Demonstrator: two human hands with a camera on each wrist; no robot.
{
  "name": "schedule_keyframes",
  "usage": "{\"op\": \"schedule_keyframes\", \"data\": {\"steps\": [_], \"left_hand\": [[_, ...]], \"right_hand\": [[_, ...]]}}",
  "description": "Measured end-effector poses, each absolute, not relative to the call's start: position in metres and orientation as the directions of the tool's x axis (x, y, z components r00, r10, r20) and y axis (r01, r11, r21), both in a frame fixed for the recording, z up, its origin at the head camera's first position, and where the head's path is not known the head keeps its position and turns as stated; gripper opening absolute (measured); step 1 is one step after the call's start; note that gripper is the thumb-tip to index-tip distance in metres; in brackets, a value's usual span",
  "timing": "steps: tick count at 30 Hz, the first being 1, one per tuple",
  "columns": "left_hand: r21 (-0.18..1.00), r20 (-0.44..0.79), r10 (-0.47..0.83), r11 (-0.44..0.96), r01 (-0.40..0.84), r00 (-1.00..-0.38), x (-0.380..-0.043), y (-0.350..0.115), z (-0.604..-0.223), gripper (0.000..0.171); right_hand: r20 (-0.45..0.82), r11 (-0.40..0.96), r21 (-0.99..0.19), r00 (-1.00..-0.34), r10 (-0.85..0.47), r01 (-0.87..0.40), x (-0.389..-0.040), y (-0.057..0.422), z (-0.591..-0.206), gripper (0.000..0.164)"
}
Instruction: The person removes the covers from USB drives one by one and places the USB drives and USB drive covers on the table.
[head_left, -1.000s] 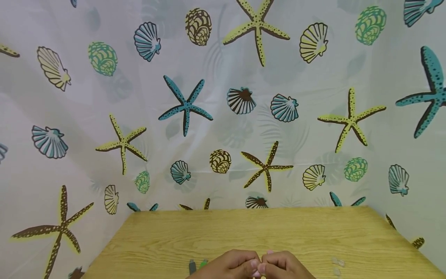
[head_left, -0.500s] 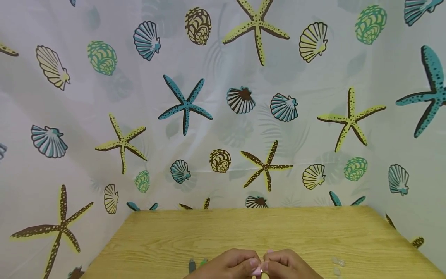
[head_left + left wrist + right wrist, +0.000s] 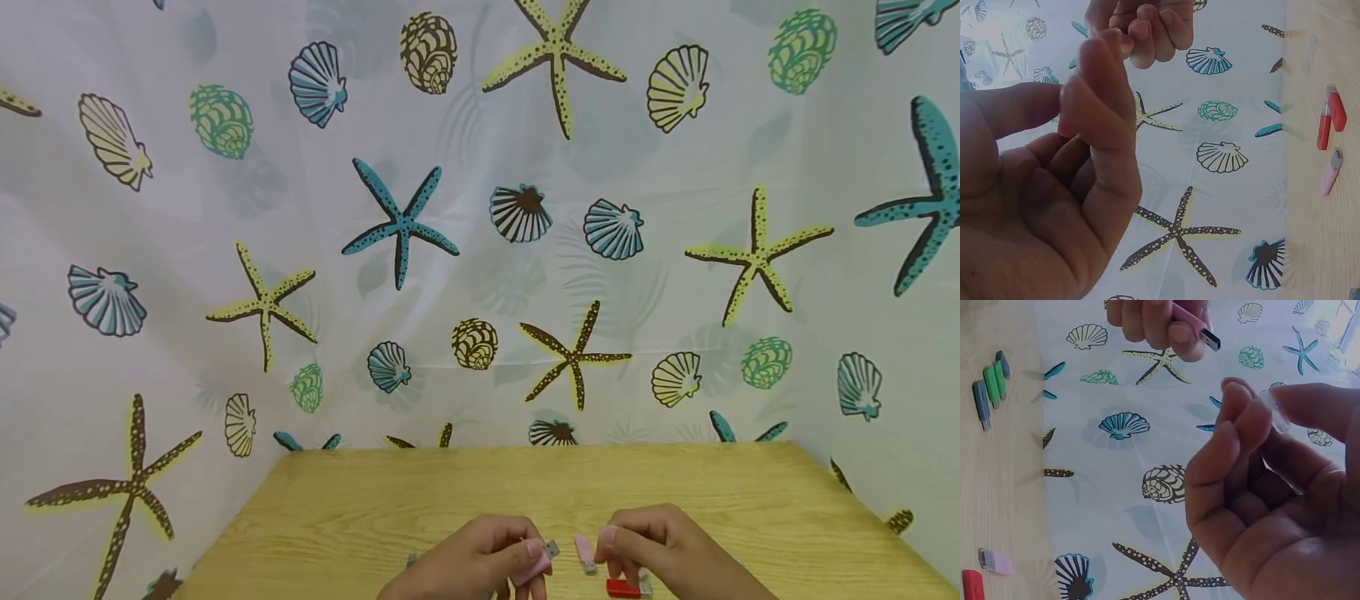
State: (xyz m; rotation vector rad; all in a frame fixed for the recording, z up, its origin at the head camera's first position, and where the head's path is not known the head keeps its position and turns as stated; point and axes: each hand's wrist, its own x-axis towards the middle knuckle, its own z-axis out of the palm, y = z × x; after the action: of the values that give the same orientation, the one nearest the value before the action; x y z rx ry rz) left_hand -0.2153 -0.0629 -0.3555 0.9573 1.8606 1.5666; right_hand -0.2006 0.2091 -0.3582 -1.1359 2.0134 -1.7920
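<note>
My left hand [image 3: 483, 560] grips a pink USB stick [image 3: 529, 569] between thumb and fingers, its metal plug bare and pointing up and to the right. To the right, apart from it, my right hand [image 3: 663, 546] hangs over the table with fingertips together. The right wrist view shows it pinching a small clear plastic cap [image 3: 1280, 419]. Another pink USB stick [image 3: 584, 552] lies on the table between the hands. Beneath my right hand lie two red USB sticks [image 3: 1324, 130], one overlapping the other in the left wrist view.
At the left on the wooden table [image 3: 337, 500] lie green USB sticks [image 3: 991, 386] and grey ones [image 3: 981, 401], side by side. Loose clear caps [image 3: 1311, 50] show faintly beyond the red sticks. A shell-and-starfish patterned cloth [image 3: 450, 275] hangs behind and at both sides.
My hands were together around the pink USB stick; they have drawn apart. The stick stays in my left hand, its plug exposed, while my right hand has moved right with the clear cap.
</note>
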Motion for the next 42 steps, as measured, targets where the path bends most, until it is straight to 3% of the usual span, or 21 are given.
{"op": "schedule_keyframes", "data": {"steps": [7,11,19,24,30,42], "left_hand": [[0.966,0.027,0.733,0.157,0.207,-0.68,-0.22,-0.063,-0.357,0.031],[0.963,0.033,0.705,0.167,0.212,-0.708,-0.225,-0.063,-0.36,0.031],[0.951,0.017,0.629,0.23,0.207,-0.778,-0.234,-0.06,-0.37,0.023],[0.913,0.022,0.579,0.32,0.252,-0.815,-0.239,-0.058,-0.374,0.014],[0.874,0.054,0.548,0.379,0.305,-0.835,-0.246,-0.061,-0.384,0.008],[0.878,-0.043,0.531,0.425,0.222,-0.846,-0.258,-0.067,-0.407,0.007]], "right_hand": [[0.224,0.071,-0.927,-0.697,-0.681,-0.367,-0.2,0.225,-0.348,0.031],[0.146,0.127,-0.948,-0.755,-0.64,-0.291,-0.199,0.236,-0.346,0.028],[0.128,0.286,-0.917,-0.884,-0.449,-0.278,-0.201,0.254,-0.346,0.022],[0.124,0.353,-0.891,-0.9,-0.417,-0.286,-0.208,0.273,-0.345,0.027],[0.011,0.394,-0.902,-0.919,-0.393,-0.179,-0.22,0.306,-0.354,0.028],[-0.092,0.551,-0.829,-0.949,-0.3,-0.094,-0.233,0.344,-0.38,0.018]]}}
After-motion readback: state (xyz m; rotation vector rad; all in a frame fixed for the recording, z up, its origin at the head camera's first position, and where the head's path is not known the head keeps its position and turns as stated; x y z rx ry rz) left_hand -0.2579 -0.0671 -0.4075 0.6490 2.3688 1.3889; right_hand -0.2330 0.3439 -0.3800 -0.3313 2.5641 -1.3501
